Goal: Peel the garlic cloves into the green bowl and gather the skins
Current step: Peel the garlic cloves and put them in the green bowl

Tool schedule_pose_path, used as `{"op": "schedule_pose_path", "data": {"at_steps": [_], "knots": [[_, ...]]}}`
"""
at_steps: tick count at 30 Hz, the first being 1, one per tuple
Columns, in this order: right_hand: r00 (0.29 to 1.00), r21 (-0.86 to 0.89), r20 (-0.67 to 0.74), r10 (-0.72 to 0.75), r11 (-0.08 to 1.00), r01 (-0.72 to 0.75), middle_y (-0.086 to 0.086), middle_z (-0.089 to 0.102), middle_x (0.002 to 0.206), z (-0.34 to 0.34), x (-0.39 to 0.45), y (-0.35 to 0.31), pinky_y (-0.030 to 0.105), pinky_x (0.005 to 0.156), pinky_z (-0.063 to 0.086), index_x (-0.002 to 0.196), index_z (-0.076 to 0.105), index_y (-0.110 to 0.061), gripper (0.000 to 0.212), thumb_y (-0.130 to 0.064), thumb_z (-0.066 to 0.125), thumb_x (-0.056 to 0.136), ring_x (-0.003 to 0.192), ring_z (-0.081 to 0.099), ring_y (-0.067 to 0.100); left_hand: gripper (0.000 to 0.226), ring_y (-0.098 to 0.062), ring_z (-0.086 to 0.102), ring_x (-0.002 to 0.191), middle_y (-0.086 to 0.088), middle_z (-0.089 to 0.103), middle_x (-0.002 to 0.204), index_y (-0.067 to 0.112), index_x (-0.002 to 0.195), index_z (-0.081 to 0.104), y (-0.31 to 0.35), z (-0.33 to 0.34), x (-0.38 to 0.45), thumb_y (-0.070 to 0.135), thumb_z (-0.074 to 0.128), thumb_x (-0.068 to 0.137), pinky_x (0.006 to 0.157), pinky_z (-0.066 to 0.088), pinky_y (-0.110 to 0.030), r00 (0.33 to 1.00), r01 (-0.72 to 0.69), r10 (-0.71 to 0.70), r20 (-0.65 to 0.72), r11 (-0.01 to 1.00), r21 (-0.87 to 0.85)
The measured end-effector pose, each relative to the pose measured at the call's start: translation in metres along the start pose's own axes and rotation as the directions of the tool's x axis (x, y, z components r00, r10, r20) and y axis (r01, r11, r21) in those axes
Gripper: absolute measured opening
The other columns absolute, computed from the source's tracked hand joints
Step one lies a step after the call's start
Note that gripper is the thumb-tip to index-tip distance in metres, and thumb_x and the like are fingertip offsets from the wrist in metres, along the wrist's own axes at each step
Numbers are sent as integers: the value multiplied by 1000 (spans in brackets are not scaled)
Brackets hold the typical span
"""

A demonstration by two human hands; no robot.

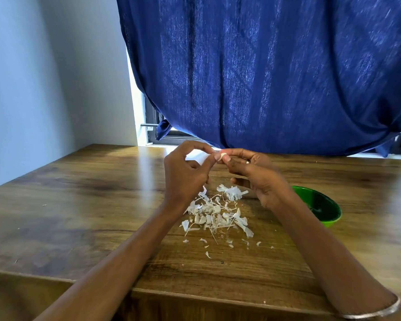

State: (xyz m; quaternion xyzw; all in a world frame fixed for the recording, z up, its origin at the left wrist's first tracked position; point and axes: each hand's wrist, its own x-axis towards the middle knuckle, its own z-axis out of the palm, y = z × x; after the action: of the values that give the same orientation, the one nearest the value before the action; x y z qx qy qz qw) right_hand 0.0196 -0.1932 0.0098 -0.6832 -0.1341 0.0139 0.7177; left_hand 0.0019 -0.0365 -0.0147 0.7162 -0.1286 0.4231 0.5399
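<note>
Two hands meet above a wooden table (79, 205), and we see them working one small garlic clove (223, 155) held up in the air between them. The right hand (255, 174) pinches the clove between thumb and fingertips; the left hand (188, 172) has its thumb and forefinger closed on the clove's edge, apparently picking at the skin. We judge the step to be peeling, partway through the task. Next, the bare clove needs carrying to the green bowl (329, 216), which sits just right of the right wrist; we cannot see what the bowl holds. The clove looks pale, glossy and tiny. Below the hands lies a loose scatter of papery white skins (215, 214), with what may be unpeeled cloves among them, not yet gathered.
</note>
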Motion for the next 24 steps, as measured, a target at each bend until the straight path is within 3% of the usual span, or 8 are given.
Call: {"op": "schedule_pose_path", "data": {"at_steps": [5, 12, 15, 19, 24], "knots": [[1000, 6, 1, 8, 1000, -8, -6, 78, 90, -1, 1, 0, 22, 65, 53, 107, 74, -18, 25, -24, 77, 83, 79, 67, 2, 11, -13, 63, 41, -1, 74, 89, 16, 94, 73, 0, -2, 1, 11, 80, 87, 39, 49, -24, 1000, 10, -9, 28, 999, -41], [999, 44, 41, 34, 998, -35, -5, 73, 82, 0, 0, 0, 20, 60, 53, 101, 77, -17, 42, -35, 78, 64, 79, 63, 7, 16, -16, 64, 49, 1, 71, 98, 6, 92, 72, -2, 1, 1, 3, 84, 82, 44, 49, -17, 992, -102, 103, 75, 995, -12], [996, 17, 81, 43, 999, -44, -5, 75, 87, 1, 0, 0, 21, 62, 52, 104, 76, -18, 42, -36, 78, 66, 84, 63, 8, 13, -19, 62, 47, -2, 69, 96, 7, 91, 70, -1, 1, 1, 0, 79, 85, 43, 49, -18, 992, -104, 106, 62, 994, -28], [992, 66, 126, 15, 998, -23, -4, 76, 90, 0, 0, -1, 24, 66, 54, 104, 76, -21, 39, -31, 78, 66, 86, 66, 9, 11, -17, 63, 44, 8, 70, 93, 5, 96, 68, -2, 1, 1, 1, 76, 89, 38, 51, -29, 992, -62, 67, 104, 997, -45], [994, 63, 108, -20, 998, 13, -3, 75, 93, 0, 0, 0, 21, 61, 53, 99, 78, -20, 33, -28, 80, 66, 82, 63, 8, 26, -12, 69, 76, 8, 66, 95, 13, 104, 64, -3, 2, 3, 1, 78, 87, 49, 57, -25, 987, -113, 120, 109, 991, -73]]}}
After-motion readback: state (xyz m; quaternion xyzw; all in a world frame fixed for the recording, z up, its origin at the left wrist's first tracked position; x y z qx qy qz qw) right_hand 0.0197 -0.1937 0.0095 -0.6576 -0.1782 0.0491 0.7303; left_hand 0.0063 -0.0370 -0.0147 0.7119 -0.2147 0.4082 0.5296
